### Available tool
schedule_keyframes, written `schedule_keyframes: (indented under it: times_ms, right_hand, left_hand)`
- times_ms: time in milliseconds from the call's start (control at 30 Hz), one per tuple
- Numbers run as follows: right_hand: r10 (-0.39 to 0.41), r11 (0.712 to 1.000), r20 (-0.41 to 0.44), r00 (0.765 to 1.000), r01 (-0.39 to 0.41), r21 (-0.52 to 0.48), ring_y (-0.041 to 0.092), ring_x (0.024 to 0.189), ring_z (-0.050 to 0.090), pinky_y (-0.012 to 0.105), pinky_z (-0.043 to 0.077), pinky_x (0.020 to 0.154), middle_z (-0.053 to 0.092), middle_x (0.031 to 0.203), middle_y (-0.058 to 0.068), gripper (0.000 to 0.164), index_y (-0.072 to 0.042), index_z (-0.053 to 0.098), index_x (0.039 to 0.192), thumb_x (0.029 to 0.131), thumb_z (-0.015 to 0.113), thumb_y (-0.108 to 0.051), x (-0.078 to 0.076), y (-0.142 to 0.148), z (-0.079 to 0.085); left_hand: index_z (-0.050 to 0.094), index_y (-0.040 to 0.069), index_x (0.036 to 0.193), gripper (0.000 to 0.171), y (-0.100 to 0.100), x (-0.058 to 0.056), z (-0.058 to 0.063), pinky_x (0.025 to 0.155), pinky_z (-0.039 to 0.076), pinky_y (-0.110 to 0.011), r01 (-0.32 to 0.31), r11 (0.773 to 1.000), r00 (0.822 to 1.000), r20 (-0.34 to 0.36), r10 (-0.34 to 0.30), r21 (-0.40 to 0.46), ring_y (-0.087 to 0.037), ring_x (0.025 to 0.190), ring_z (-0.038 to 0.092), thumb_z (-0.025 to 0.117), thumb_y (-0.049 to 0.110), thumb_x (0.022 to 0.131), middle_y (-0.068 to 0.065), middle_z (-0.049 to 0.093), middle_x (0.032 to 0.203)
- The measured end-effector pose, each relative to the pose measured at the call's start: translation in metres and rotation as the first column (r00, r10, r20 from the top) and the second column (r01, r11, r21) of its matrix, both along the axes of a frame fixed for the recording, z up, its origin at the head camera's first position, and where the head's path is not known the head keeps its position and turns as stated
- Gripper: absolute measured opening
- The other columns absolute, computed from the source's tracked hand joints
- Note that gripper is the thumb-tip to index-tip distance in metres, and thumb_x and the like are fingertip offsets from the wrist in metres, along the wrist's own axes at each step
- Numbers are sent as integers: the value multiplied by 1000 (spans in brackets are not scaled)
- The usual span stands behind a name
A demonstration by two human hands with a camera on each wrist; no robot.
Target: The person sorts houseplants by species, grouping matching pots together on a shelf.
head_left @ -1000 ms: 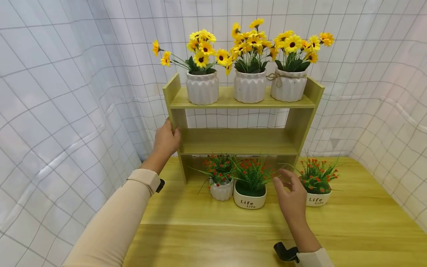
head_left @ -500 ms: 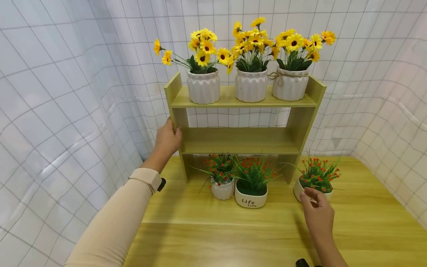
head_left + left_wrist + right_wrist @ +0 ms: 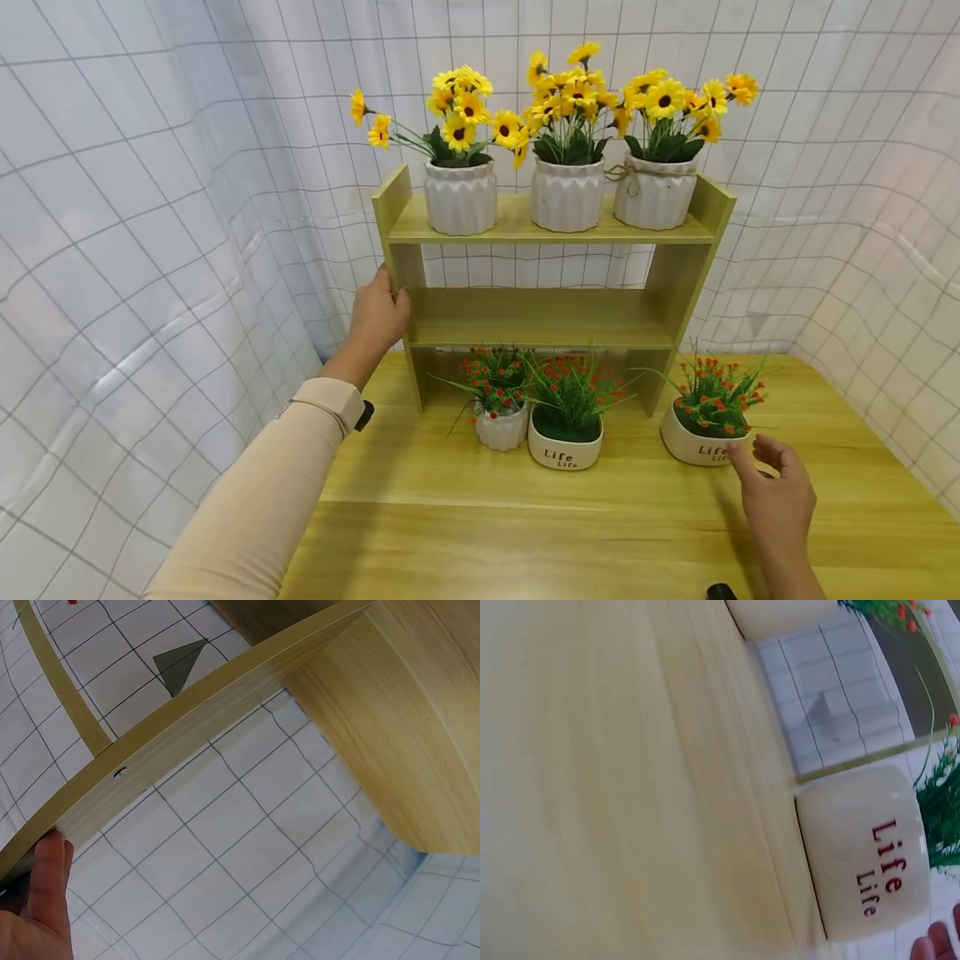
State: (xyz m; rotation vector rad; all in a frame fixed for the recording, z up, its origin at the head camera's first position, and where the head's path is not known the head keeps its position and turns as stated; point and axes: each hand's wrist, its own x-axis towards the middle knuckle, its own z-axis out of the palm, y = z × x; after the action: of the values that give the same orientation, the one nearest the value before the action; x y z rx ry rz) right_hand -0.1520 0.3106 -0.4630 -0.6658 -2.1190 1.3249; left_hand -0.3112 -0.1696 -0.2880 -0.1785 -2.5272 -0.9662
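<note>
My left hand [image 3: 379,313] holds the left side panel of a wooden shelf [image 3: 540,317], thumb over its front edge. In the left wrist view, fingers [image 3: 51,881] lie against the panel [image 3: 142,769]. My right hand [image 3: 778,492] is beside the front right of a white planter [image 3: 686,440] marked "Life", which holds red flowers and grass. Its fingers are loosely bent and hold nothing; whether they touch the planter is unclear. In the right wrist view, fingertips [image 3: 935,943] show at the lower corner, near the planter [image 3: 862,862].
Another "Life" planter [image 3: 564,450] and a small ribbed white pot [image 3: 501,428] stand side by side before the shelf's bottom opening. Three white pots of yellow flowers [image 3: 567,196] line the top board. Wooden tabletop [image 3: 480,542] lies in front; a white checked curtain [image 3: 150,208] surrounds it.
My right hand has moved rightward and lower, from between the two "Life" planters, across the right one's front, to its right side. My left hand keeps its hold on the shelf.
</note>
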Motion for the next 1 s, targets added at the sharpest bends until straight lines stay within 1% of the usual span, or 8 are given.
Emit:
schedule_keyframes:
  times_ms: [133, 200, 300, 533, 700, 800, 900, 1000]
  right_hand:
    - [108, 991, 90, 990, -100, -93, 29, 140, 33, 34, 41, 101, 31, 157, 14, 84, -4, 28, 155, 93, 67, -44, -4, 10, -1]
    - [170, 978, 104, 980, -156, -136, 34, 146, 22, 49, 36, 107, 19, 162, 14, 91, -5, 16, 158, 94, 66, -43, -6, 12, -2]
    - [225, 961, 102, 969, -204, -184, 36, 148, 14, 56, 27, 112, 9, 164, 14, 95, -5, 6, 159, 94, 66, -42, -10, 12, -5]
    - [254, 929, 43, 966, -231, -289, 35, 149, 9, 51, 18, 117, 3, 165, 12, 96, -7, 2, 159, 95, 69, -32, -19, 6, -16]
    - [230, 925, -1, 973, -219, -311, 33, 150, 8, 49, 17, 118, 2, 166, 9, 95, -8, 3, 160, 94, 69, -29, -26, 3, -20]
    - [223, 931, -17, 975, -218, -292, 28, 148, 17, 35, 24, 116, 14, 164, 9, 91, -11, 10, 160, 94, 70, -25, -31, 3, -24]
    - [204, 954, -31, 979, -206, -219, 18, 123, 47, 17, 41, 94, 47, 136, 11, 74, -18, 30, 149, 90, 75, -22, -36, 2, -28]
    - [199, 965, -60, 978, -206, -164, 7, 97, 49, 12, 40, 74, 49, 114, 0, 67, -22, 33, 135, 87, 79, -21, -41, -2, -30]
  left_hand:
    - [47, -3, 134, 38, -2, 0, 0, 82, 54, -54, -1, 1000, 1000, 0, 1, -6, -44, 109, 63, 46, 17, 101, -30, 62, 121]
    - [47, -3, 134, 38, -2, 1, 0, 81, 54, -54, -4, 1000, 1000, 3, 4, -8, -44, 108, 63, 46, 17, 102, -30, 62, 121]
    - [46, -3, 134, 38, -3, 1, 0, 79, 54, -53, -3, 1000, 1000, 13, 3, -13, -44, 105, 64, 45, 17, 102, -31, 62, 121]
    - [44, -2, 137, 40, -1, -1, -1, 75, 55, -50, 2, 1000, 1000, 31, -2, -8, -42, 100, 65, 45, 19, 103, -30, 61, 122]
    - [47, -3, 134, 37, 0, 0, 1, 78, 54, -52, -4, 1000, 1000, 3, 4, -7, -43, 103, 64, 45, 18, 102, -30, 63, 120]
    - [47, -3, 133, 38, 1, 1, 1, 79, 54, -52, -4, 1000, 1000, 8, 4, -12, -44, 104, 64, 45, 18, 102, -31, 63, 119]
    - [46, -3, 134, 38, 1, 0, 0, 77, 54, -52, 1, 1000, 1000, 7, 0, -10, -44, 102, 64, 45, 18, 102, -31, 63, 119]
    - [48, -3, 131, 36, 1, 2, 0, 75, 54, -52, -2, 1000, 1000, -2, 2, -5, -44, 100, 65, 45, 18, 102, -31, 64, 116]
